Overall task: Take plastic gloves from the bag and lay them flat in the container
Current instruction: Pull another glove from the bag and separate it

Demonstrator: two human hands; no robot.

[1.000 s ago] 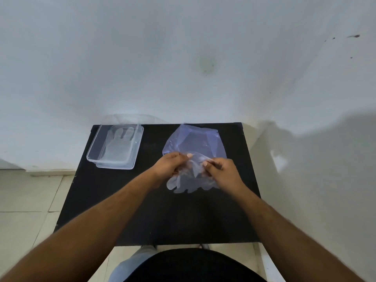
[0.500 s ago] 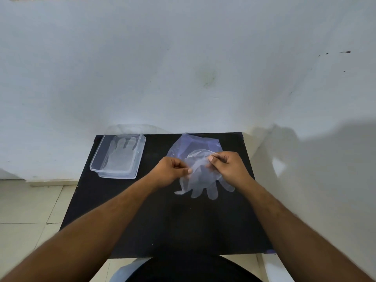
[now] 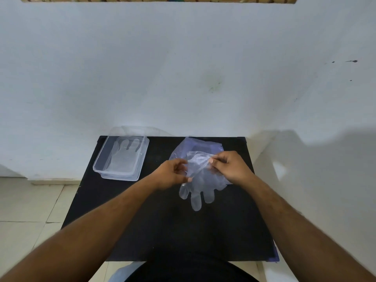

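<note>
Both hands, the left hand and right hand, now pinch the plastic glove lifted clear of the bag, ready for transfer to the container at 10 o'clock.

Both bare forearms reach forward, converging; the left hand and right hand face each other, each with a fingertip pinch grip closed

both hands pinching glove, black table
</note>
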